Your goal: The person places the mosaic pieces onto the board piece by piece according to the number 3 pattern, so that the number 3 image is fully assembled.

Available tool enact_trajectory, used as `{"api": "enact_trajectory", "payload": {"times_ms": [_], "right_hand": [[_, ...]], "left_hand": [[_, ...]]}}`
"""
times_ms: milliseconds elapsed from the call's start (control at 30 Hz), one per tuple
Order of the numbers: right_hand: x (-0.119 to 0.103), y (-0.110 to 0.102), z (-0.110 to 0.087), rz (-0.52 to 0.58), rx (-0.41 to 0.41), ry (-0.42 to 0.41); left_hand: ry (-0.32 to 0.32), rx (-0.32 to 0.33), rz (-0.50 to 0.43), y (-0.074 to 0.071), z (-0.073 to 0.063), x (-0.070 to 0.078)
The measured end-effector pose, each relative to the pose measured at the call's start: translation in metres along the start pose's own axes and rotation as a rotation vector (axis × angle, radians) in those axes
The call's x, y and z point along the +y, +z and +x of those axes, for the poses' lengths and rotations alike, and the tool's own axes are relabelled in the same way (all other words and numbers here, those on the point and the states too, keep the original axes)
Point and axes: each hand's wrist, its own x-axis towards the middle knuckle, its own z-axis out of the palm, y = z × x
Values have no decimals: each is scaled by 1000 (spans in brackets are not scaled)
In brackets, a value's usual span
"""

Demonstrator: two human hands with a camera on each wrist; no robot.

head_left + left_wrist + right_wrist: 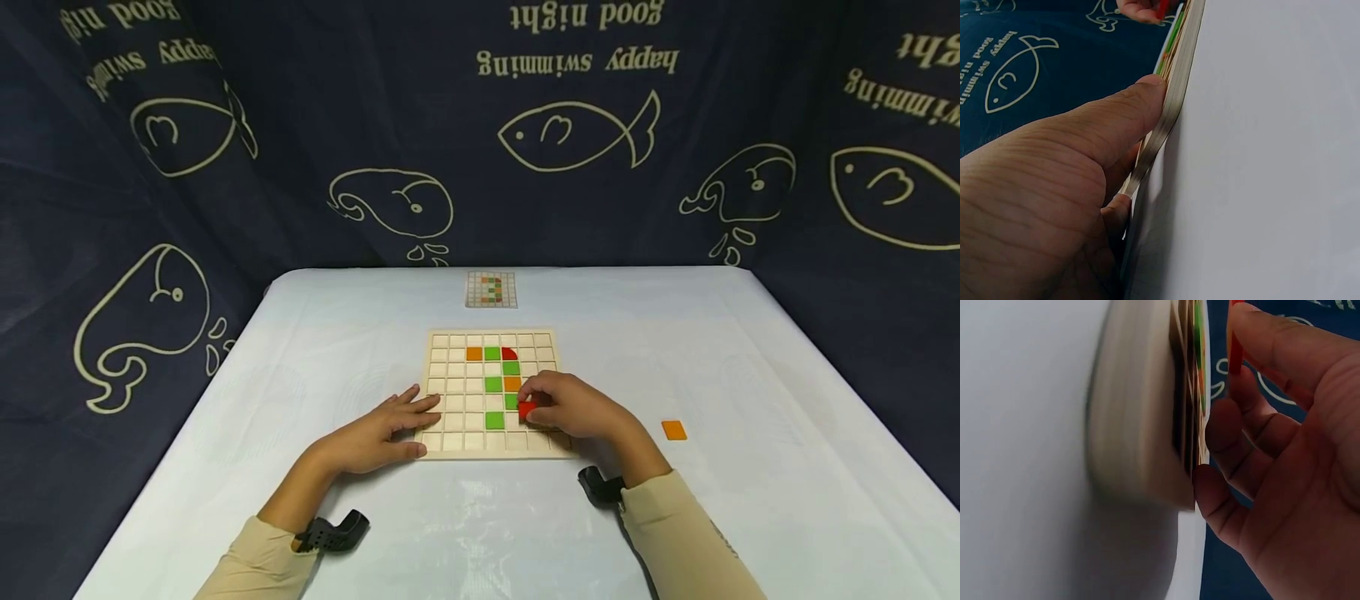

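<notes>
A wooden grid board (450,447) lies on the white table, with several green tiles (492,384), orange tiles (474,354) and a red rounded tile (509,353) in its cells. Over the board's lower right part, my right hand (573,406) pinches a red tile (527,411) between thumb and fingers. In the right wrist view that red tile (1235,344) stands edge-on, above the board's surface. My left hand (382,433) rests on the board's left edge with spread, fairly straight fingers. The left wrist view shows its thumb (1141,103) against the board's side (1175,94).
A loose orange tile (674,430) lies on the table right of the right hand. Behind the board sits a small pattern card (491,290) with a coloured grid. Dark blue cloth (420,100) with fish drawings hangs around the table.
</notes>
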Motion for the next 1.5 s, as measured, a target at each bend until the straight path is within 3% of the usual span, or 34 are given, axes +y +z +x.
{"api": "enact_trajectory", "payload": {"times_ms": [200,533,1500], "right_hand": [[-5,8,5,-29,-14,-64],[-6,14,8,-99,-22,-102],[-9,16,10,-118,-8,-98]], "left_hand": [[-3,4,-7,3,0,-1],[-9,10,-11,6,0,1],[9,8,9,2,1,-3]]}}
